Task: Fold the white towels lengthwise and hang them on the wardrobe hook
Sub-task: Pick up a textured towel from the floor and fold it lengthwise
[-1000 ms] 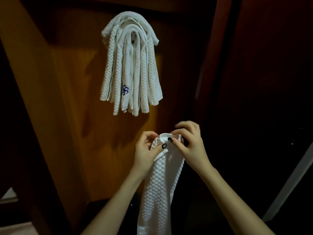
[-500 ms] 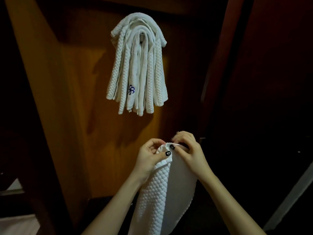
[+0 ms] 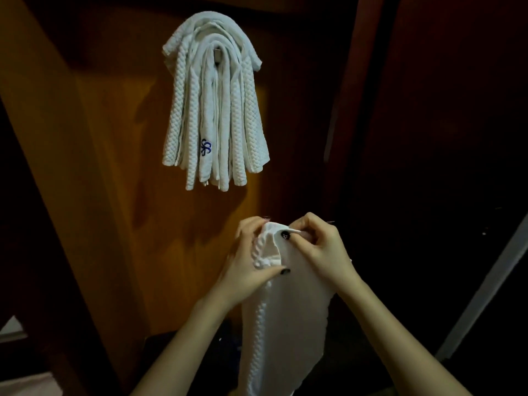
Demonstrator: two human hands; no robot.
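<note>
both hands (image 3: pixel 248 261) pinching white towel (image 3: pixel 285 324), likely below hook (image 3: pixel 217 54)

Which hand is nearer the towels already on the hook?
Left. The left hand sits below the right edge of the hung towels; the right hand is below and farther right. Both grip the held towel.

We see a wardrobe hook (image 3: pixel 218 54) fixed high on the orange-brown wooden wardrobe panel (image 3: pixel 120 181). Several folded white waffle-weave towels (image 3: pixel 243 115) drape over the hook, hanging on both sides of it. One strip below it bears a blue emblem (image 3: pixel 205 147).
</note>
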